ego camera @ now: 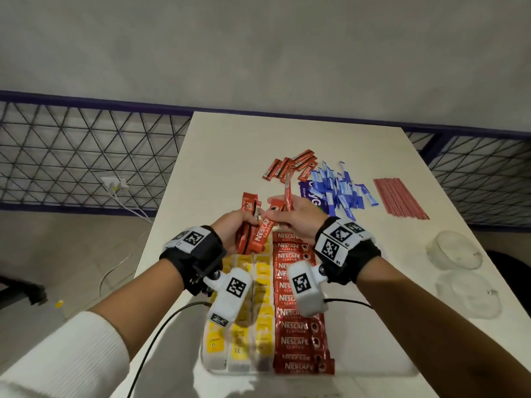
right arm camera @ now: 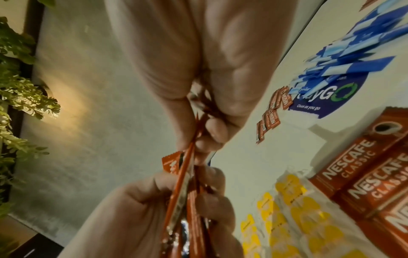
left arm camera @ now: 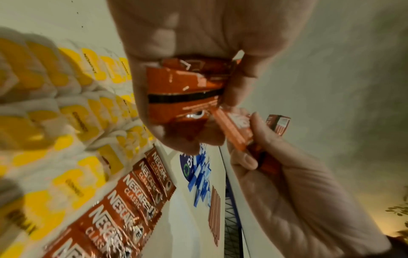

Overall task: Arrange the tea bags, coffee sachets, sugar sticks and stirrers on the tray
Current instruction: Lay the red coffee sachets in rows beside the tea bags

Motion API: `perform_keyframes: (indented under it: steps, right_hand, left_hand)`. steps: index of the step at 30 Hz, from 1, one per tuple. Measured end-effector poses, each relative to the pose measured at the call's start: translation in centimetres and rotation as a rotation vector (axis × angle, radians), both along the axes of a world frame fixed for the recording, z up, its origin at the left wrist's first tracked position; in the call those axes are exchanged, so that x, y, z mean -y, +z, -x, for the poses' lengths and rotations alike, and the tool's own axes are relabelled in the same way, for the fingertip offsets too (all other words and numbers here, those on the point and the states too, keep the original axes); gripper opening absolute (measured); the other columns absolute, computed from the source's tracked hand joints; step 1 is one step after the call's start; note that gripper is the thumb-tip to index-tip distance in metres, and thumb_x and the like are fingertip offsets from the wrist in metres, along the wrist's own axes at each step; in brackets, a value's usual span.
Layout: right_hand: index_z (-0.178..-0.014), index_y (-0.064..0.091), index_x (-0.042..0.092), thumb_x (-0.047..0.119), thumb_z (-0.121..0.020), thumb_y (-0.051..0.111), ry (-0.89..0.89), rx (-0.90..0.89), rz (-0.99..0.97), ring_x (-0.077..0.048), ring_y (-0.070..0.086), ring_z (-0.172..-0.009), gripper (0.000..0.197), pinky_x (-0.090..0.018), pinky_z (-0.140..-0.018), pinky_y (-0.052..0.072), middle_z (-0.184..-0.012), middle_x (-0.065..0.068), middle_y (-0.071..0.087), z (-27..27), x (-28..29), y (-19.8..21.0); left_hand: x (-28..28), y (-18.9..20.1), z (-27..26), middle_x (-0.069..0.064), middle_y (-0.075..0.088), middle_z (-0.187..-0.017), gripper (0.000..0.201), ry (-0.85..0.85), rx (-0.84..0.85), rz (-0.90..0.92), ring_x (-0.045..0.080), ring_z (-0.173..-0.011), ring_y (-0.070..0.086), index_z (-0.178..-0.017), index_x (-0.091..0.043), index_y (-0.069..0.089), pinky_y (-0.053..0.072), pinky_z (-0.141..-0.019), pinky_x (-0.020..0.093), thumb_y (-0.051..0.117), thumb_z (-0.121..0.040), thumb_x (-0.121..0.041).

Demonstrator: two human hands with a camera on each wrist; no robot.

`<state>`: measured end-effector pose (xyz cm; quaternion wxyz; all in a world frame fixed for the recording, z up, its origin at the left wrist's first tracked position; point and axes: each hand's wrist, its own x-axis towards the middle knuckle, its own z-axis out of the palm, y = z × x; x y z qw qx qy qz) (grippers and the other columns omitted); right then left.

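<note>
Above the tray's (ego camera: pixel 373 370) far end, the left hand (ego camera: pixel 234 225) is gripping a bundle of coffee sachets (ego camera: pixel 249 225) while the right hand (ego camera: pixel 298 215) is pinching two more. Bare table (ego camera: pixel 230 145) is lying open left of the loose sachets (ego camera: pixel 290 166).

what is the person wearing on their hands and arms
Each wrist carries a black strap with white blocks printed with square black-and-white tags, plus a white camera pod, also tagged, with a black cable trailing off. The left hand and right hand are bare. A white ribbed sleeve covers the left forearm.
</note>
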<state>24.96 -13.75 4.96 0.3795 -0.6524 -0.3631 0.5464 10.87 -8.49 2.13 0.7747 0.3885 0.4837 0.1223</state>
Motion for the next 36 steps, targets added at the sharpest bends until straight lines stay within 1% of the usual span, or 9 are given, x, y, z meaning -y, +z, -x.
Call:
perform_keyframes:
  steps: [4,7,10,14,17,19,26,30,36]
  right_hand:
    - [-0.122,0.048,0.000,0.002,-0.087,0.058,-0.066,0.032,-0.053,-0.016,0.044,-0.055,0.037,-0.026,-0.058,0.039,-0.075,-0.011,0.053,1.3,1.0,-0.4]
    - [-0.120,0.052,0.006,0.008,-0.088,0.060,-0.083,0.061,-0.071,-0.030,0.063,-0.085,0.033,-0.039,-0.084,0.052,-0.098,-0.017,0.064,1.6,1.3,-1.1]
    - [-0.131,0.047,0.009,0.028,-0.092,0.054,-0.083,0.193,-0.022,-0.018,0.061,-0.085,0.043,-0.030,-0.078,0.050,-0.093,-0.006,0.063,1.4,2.2,-0.6]
    - [-0.133,0.045,0.017,0.058,-0.086,0.047,0.001,0.391,0.049,-0.024,0.049,-0.122,0.062,-0.038,-0.103,0.039,-0.131,-0.006,0.052,0.8,3.2,-0.5]
    - [-0.102,0.054,0.022,0.062,-0.091,0.029,0.023,0.321,0.075,-0.024,0.055,-0.103,0.049,-0.037,-0.102,0.036,-0.100,-0.005,0.059,0.7,3.4,-0.8]
    - [-0.083,0.051,0.018,0.051,-0.095,0.031,0.012,0.294,0.020,-0.021,0.049,-0.080,0.040,-0.034,-0.091,0.038,-0.075,0.001,0.049,0.6,3.6,-0.9]
    - [-0.085,0.063,0.021,0.040,-0.087,0.058,-0.021,0.309,-0.055,-0.010,0.061,-0.073,0.020,-0.021,-0.068,0.048,-0.079,0.005,0.064,0.0,4.5,-0.9]
    - [-0.080,0.067,0.018,0.034,-0.084,0.064,-0.032,0.232,-0.072,-0.009,0.056,-0.060,0.017,-0.014,-0.059,0.046,-0.070,0.002,0.064,-0.3,4.8,-0.8]
    - [-0.074,0.067,0.010,0.029,-0.086,0.061,-0.018,-0.068,0.025,-0.010,0.052,-0.053,0.024,-0.016,-0.051,0.045,-0.063,-0.002,0.065,-1.4,4.7,-2.2]
  left_hand:
    - [1.0,0.7,0.0,0.005,0.061,-0.057,0.025,-0.140,0.103,-0.001,0.014,-0.045,0.056,-0.082,-0.003,0.059,0.048,-0.046,0.021,0.037,-0.090,-0.012]
    - [1.9,1.0,0.0,0.003,0.055,-0.051,0.010,-0.240,0.130,-0.097,0.010,-0.039,0.051,-0.085,-0.008,0.054,0.042,-0.040,0.018,0.048,-0.093,-0.009]
    - [1.9,0.7,0.6,0.000,0.045,-0.044,0.017,-0.269,0.063,-0.136,0.008,-0.033,0.040,-0.073,-0.011,0.053,0.035,-0.036,0.015,0.056,-0.089,-0.005]
    - [1.6,0.3,1.4,-0.003,0.038,-0.045,0.026,-0.135,0.062,-0.129,0.007,-0.032,0.033,-0.065,-0.014,0.046,0.031,-0.035,0.014,0.061,-0.087,-0.010]
    - [1.4,0.4,1.9,-0.006,0.039,-0.046,0.024,-0.013,0.106,-0.138,0.006,-0.033,0.034,-0.071,-0.016,0.048,0.031,-0.034,0.014,0.063,-0.087,-0.027]
    - [1.3,0.4,1.9,-0.006,0.041,-0.048,0.023,0.033,0.131,-0.157,0.005,-0.033,0.034,-0.077,-0.015,0.051,0.031,-0.035,0.014,0.063,-0.085,-0.032]
    - [1.3,0.3,1.8,0.001,0.049,-0.062,0.028,-0.031,0.173,-0.199,0.007,-0.038,0.040,-0.080,-0.012,0.060,0.036,-0.038,0.016,0.075,-0.068,-0.033]
    - [1.3,0.1,1.5,-0.004,0.045,-0.043,0.020,-0.092,0.106,-0.244,0.007,-0.035,0.038,-0.070,-0.015,0.055,0.035,-0.037,0.015,0.072,-0.078,-0.022]
    - [1.0,-0.4,0.9,-0.003,0.045,-0.039,0.026,-0.072,0.087,-0.240,0.008,-0.034,0.039,-0.062,-0.015,0.052,0.037,-0.038,0.016,0.069,-0.080,-0.011]
